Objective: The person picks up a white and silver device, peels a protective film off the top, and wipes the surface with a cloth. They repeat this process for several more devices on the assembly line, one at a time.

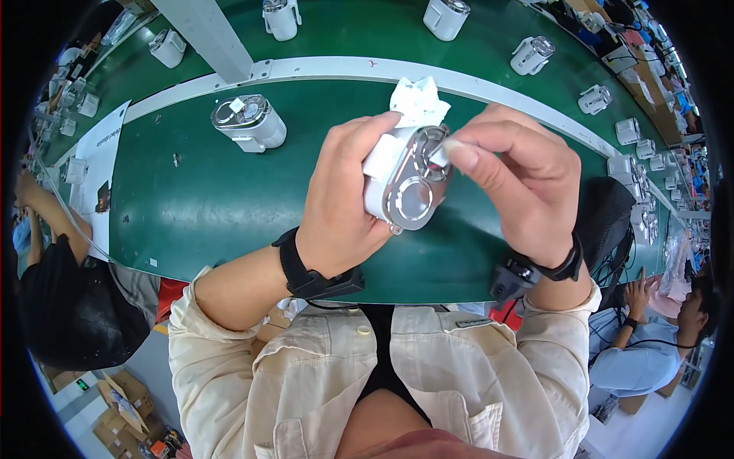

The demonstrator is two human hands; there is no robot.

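Green workbench (202, 195) spreads beneath my hands, with a second white device (267, 126) sitting at the far left. Over the bench's middle, my left hand (336, 195) is wrapped around the chrome-topped white device (410, 197), its top tilted toward me. My right hand (527, 176) reaches in from the right, thumb and forefinger pinching a small white piece (438, 157) at the far round fitting. Good work here, I judge, wants a firm left grip, light fingertip pressure and no smudging of the chrome.
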